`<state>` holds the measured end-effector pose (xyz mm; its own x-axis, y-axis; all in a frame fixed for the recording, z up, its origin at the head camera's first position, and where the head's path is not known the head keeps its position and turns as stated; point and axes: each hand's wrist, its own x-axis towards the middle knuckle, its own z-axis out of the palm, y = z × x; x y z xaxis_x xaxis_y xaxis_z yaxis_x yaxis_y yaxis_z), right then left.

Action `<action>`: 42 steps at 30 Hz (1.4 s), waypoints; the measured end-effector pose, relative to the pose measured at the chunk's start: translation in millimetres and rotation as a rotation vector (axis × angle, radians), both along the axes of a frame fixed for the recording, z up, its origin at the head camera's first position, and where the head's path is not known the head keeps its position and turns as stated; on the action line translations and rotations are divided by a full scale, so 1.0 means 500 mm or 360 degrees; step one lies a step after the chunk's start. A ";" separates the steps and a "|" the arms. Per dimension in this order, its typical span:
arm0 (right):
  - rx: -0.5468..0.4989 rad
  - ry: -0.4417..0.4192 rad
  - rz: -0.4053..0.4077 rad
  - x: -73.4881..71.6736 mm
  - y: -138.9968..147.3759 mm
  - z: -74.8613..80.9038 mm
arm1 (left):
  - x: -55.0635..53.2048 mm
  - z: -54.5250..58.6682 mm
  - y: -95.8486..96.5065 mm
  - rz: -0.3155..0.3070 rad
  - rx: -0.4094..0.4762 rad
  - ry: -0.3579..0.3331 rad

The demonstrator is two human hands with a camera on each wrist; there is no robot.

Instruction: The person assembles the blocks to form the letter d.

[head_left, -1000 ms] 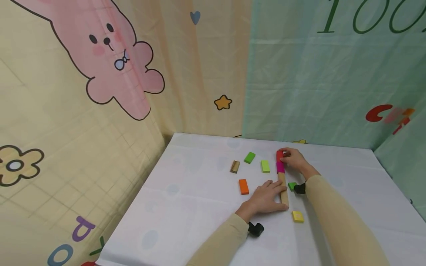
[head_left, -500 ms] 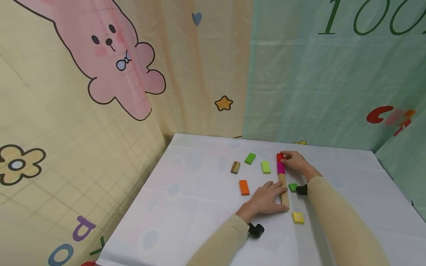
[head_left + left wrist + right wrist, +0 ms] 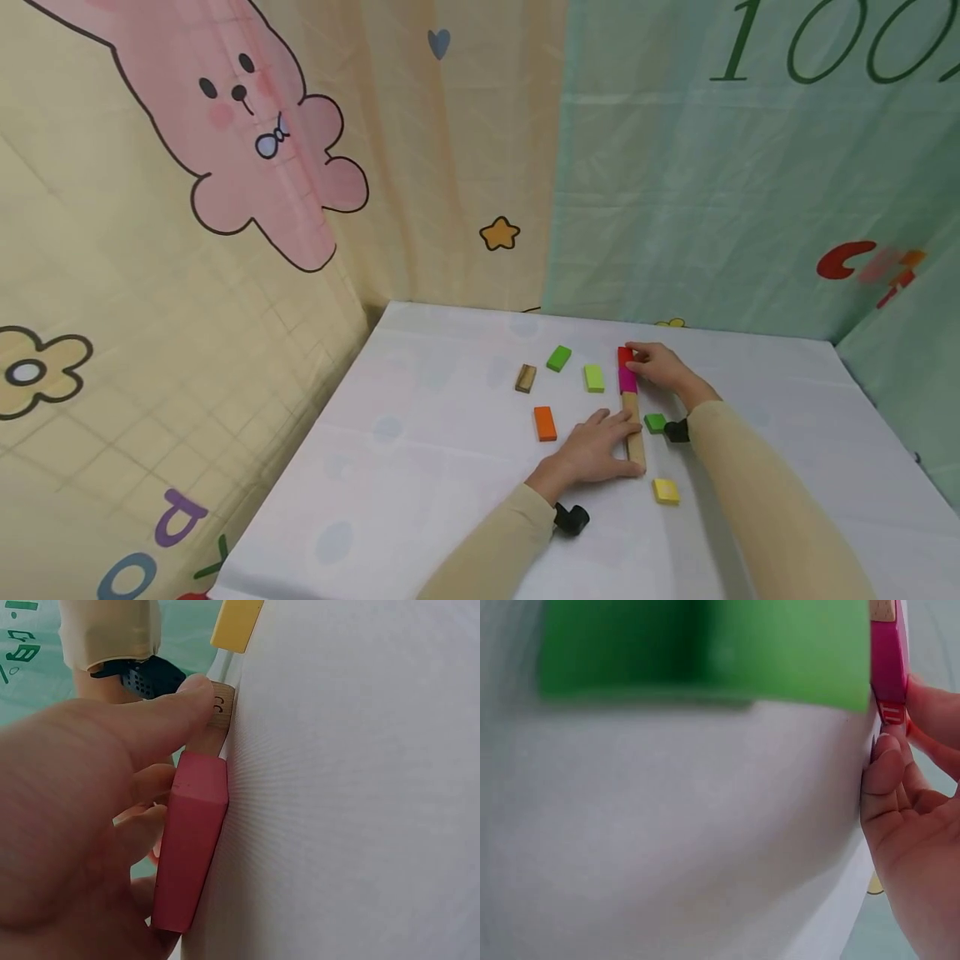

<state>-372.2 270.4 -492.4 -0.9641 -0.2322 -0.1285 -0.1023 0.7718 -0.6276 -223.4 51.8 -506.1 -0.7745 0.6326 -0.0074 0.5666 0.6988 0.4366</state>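
Observation:
A straight row of blocks runs away from me on the white table: wooden blocks (image 3: 634,446) at the near end, then a magenta block (image 3: 627,382), with a red block (image 3: 624,357) at the far end. My left hand (image 3: 595,450) reaches over the wooden part, thumb at its near end and fingertips across its top. In the left wrist view a pinkish-red block (image 3: 191,840) lies by the palm; the hand hides it from the head view. My right hand (image 3: 663,367) pinches the red block between thumb and finger, right at the magenta block's end (image 3: 889,660).
Left of the row lie an orange block (image 3: 545,423), a brown block (image 3: 526,378), a green block (image 3: 558,358) and a light green block (image 3: 594,378). Another green block (image 3: 655,423) sits near the right wrist, with a yellow block (image 3: 666,492) nearer. Printed cloth (image 3: 675,208) hangs behind the table.
The right hand and the red block have shifted slightly down toward the magenta block. The left hand keeps its place on the wooden blocks.

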 end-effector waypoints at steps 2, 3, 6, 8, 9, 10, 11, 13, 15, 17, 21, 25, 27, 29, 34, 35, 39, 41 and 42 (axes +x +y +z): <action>0.0009 0.0002 -0.0007 0.001 -0.005 0.001 | -0.001 0.000 -0.001 0.0003 0.0004 -0.0007; 0.0015 0.0003 -0.0010 0.002 -0.007 0.001 | -0.002 -0.001 -0.001 0.0004 0.0004 -0.0009; 0.0019 0.0018 -0.0021 0.004 -0.012 0.003 | -0.004 -0.001 -0.002 0.0006 0.0007 -0.0017; 0.0027 0.0030 -0.0023 0.007 -0.013 0.004 | -0.005 -0.002 -0.001 0.0004 0.0010 -0.0012; 0.0035 0.0045 -0.0015 0.007 -0.013 0.005 | -0.006 -0.003 -0.001 0.0003 0.0013 -0.0007; 0.0033 0.0051 -0.0021 0.009 -0.013 0.006 | -0.006 -0.003 0.000 0.0001 0.0017 -0.0005; 0.0034 0.0055 -0.0026 0.010 -0.013 0.007 | -0.007 -0.004 0.000 0.0000 0.0022 -0.0002; 0.0032 0.0054 -0.0027 0.013 -0.012 0.009 | -0.008 -0.004 0.002 -0.0005 0.0027 0.0005; 0.0037 0.0068 -0.0020 0.015 -0.011 0.011 | -0.008 -0.003 0.005 -0.0008 0.0031 0.0010; 0.0033 0.0072 -0.0013 0.014 -0.010 0.011 | -0.008 0.000 0.005 -0.0004 0.0033 0.0011; 0.0022 0.0086 -0.0004 0.005 -0.006 0.010 | -0.009 0.004 0.005 -0.0002 0.0047 0.0001; 0.0009 0.0038 -0.0022 0.004 0.002 0.015 | -0.012 0.004 0.005 -0.0028 0.0058 0.0002; 0.0021 0.0032 -0.0024 0.008 0.004 0.021 | -0.012 0.005 0.004 -0.0024 0.0092 -0.0018; 0.0042 0.0040 -0.0027 0.015 0.002 0.027 | -0.011 0.009 0.001 -0.0016 0.0144 -0.0056; 0.0054 0.0113 -0.0014 0.038 0.000 0.046 | -0.016 0.033 -0.006 0.0029 0.0250 -0.0168; 0.0053 0.0134 -0.0001 0.043 0.000 0.049 | -0.018 0.040 -0.008 0.0038 0.0251 -0.0174; 0.0037 0.0186 0.0034 0.068 -0.002 0.057 | -0.033 0.066 -0.021 0.0070 0.0261 -0.0139; 0.0045 0.0205 0.0039 0.081 -0.004 0.060 | -0.042 0.078 -0.029 0.0099 0.0271 -0.0124; 0.0051 0.0216 0.0043 0.088 -0.005 0.061 | -0.047 0.083 -0.033 0.0112 0.0281 -0.0115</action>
<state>-328.0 268.0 -461.8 -0.9666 -0.2561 -0.0049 -0.2056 0.7872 -0.5814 -247.1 35.1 -464.6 -0.8182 0.5734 0.0415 0.4817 0.6445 0.5938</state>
